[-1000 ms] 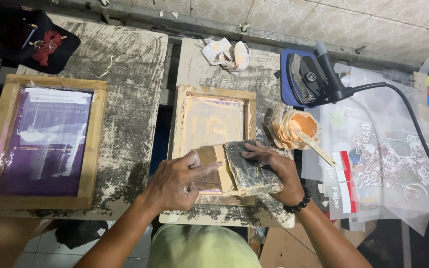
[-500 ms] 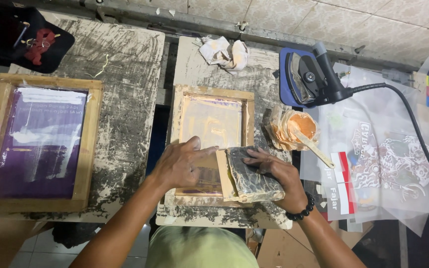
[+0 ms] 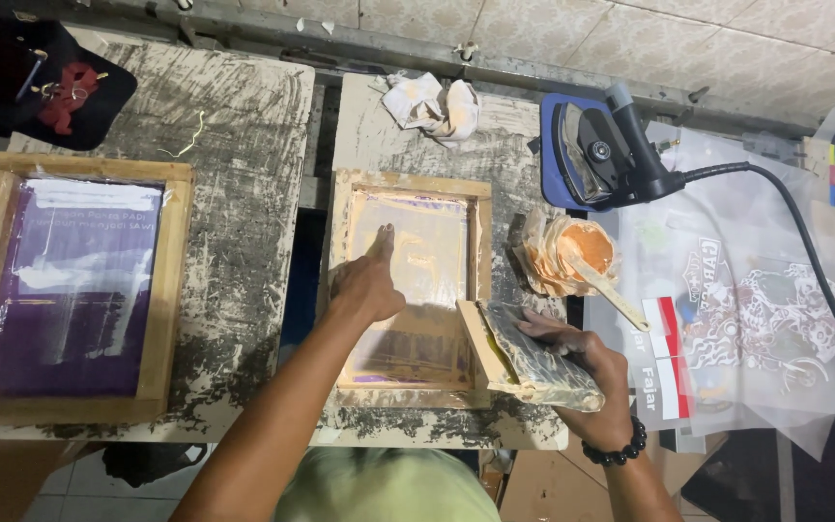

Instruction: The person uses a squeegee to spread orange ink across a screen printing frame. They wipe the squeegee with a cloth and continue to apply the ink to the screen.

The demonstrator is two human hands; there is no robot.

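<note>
1. my left hand lies flat and released on the mesh of the small wooden screen frame, index finger stretched toward the frame's far edge; it grips nothing, only presses on the screen.
2. my right hand is clenched around the squeegee, a wood-backed blade wrapped in smeared plastic. it rests tilted on the frame's right rail, near the front right corner of the bench, its blade off the mesh.
3. i judge the step in hand to be checking or smoothing the screen by touch, between passes of the squeegee.
4. the next move, as i see it, calls for the left hand to shift to the frame's rail and hold it steady, so the blade can come onto the mesh at an even tilt without the frame sliding.
5. the frame sits in the middle of the bench, which is streaked with dried ink. its mesh looks pale and glossy with a faint orange film, darker purple showing toward the near edge.
6. a cup of orange ink with a flat stick in it stands just beside the frame's right rail, toward the bench's right edge.
7. a crumpled rag lies at the bench's far edge.
8. a larger purple screen frame lies on the neighbouring bench to the left, well apart.
</note>
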